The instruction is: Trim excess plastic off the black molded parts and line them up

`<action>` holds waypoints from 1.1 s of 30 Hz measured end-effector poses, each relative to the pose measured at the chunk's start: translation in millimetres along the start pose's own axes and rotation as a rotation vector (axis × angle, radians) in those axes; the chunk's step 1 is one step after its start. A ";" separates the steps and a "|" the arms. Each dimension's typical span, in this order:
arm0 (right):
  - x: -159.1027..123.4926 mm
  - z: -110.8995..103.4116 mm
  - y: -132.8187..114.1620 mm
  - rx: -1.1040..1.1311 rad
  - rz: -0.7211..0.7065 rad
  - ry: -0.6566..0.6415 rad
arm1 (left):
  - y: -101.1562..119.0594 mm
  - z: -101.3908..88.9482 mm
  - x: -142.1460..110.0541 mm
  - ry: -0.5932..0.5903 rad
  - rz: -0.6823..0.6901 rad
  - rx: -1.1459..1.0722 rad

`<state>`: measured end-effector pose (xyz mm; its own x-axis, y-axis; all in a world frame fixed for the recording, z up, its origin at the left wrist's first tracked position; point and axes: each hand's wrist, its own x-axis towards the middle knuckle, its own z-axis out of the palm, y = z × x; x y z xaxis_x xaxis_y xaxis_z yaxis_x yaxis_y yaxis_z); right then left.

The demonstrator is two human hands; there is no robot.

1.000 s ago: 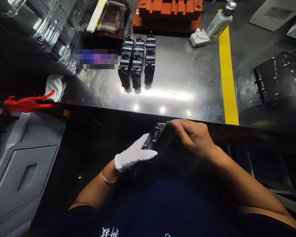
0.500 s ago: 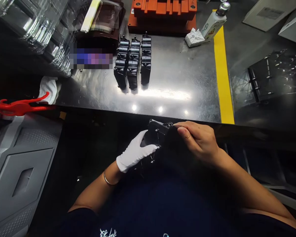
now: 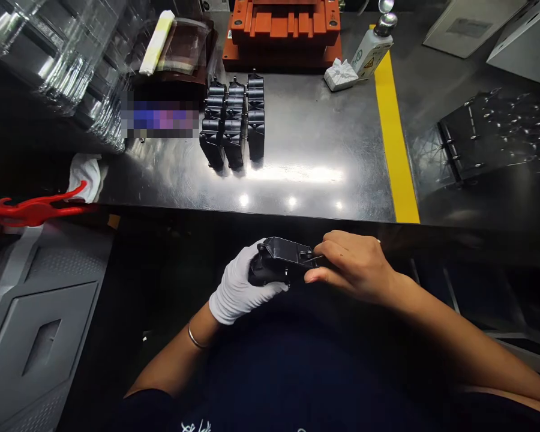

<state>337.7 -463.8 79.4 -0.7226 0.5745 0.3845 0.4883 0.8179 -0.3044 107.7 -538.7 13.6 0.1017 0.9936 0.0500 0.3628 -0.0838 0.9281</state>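
Note:
In the head view my left hand, in a white glove, grips a black moulded plastic part in front of the table edge. Its fingers and thumb wrap the part's left end, and a flat face with raised edges shows on top. At the part's right end is my bare right hand, with curled fingers and the thumb below. A thin pale line runs from these fingertips onto the part; most of what they hold is hidden. Several similar black plastic parts stand in three rows on the metal table.
An orange fixture block stands at the back, near a white bottle and folded white tissue. Yellow tape crosses the table. More black parts lie right. Wrapped trays are stacked left, above a red tool.
The black part has turned in my left hand, so a broad flat face now shows on top. Both hands sit slightly lower, and my right thumb has moved below the part's end.

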 end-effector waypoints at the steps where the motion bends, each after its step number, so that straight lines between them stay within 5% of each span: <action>1: 0.3 -0.3 -0.2 0.012 -0.005 -0.003 | -0.1 0.0 0.4 -0.021 -0.011 -0.025; 10: 1.3 4.3 -3.5 0.012 -0.065 0.055 | 4.3 -2.0 2.7 -0.114 -0.147 -0.198; 15: -0.5 5.1 -4.2 0.146 -0.037 0.077 | 8.1 0.0 4.2 -0.053 -0.296 -0.274; 19: -4.8 4.4 -4.4 0.256 0.161 0.064 | 3.1 -3.2 4.0 0.100 -0.135 -0.225; 23: -7.9 7.1 -6.0 0.239 0.188 0.072 | 2.4 -11.7 3.7 0.102 0.086 -0.056; 33: -12.2 3.9 -6.4 0.264 0.136 0.046 | 15.7 -13.8 4.7 0.087 0.151 -0.009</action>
<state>341.5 -476.2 73.3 -0.6336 0.6839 0.3618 0.4305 0.7002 -0.5695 101.0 -534.3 33.5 0.0736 0.9727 0.2201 0.3409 -0.2320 0.9110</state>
